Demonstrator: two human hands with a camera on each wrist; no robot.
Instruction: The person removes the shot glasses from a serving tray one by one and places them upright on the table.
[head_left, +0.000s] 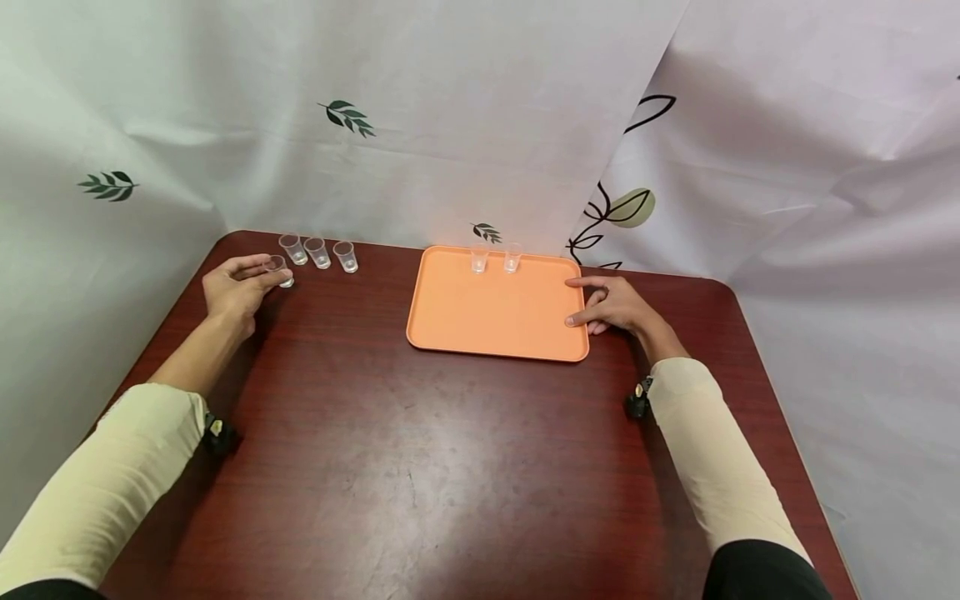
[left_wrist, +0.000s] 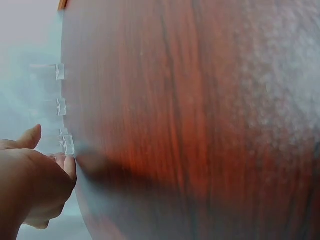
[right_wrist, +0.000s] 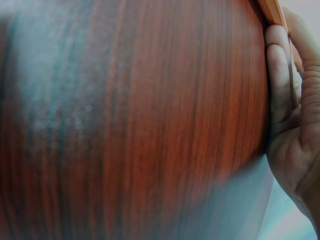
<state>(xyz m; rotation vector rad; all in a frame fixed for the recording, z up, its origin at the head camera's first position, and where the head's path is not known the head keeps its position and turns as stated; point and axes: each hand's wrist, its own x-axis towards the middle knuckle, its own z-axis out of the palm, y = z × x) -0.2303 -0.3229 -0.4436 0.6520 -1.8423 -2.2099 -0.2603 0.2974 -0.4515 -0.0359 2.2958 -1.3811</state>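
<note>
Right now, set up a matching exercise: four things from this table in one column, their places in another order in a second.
Things:
1. left hand
2. right hand
3. tray
4. two cups

Places:
A. on the tray's far edge
B. on the table, middle
C. holding a cup at the far left corner
D. touching the tray's right edge

Pairs: 1-C, 2-D, 3-B, 4-A

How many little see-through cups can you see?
6. Two cups stand at the far edge of the orange tray. Three stand in a row on the table, and the left hand holds one.
</note>
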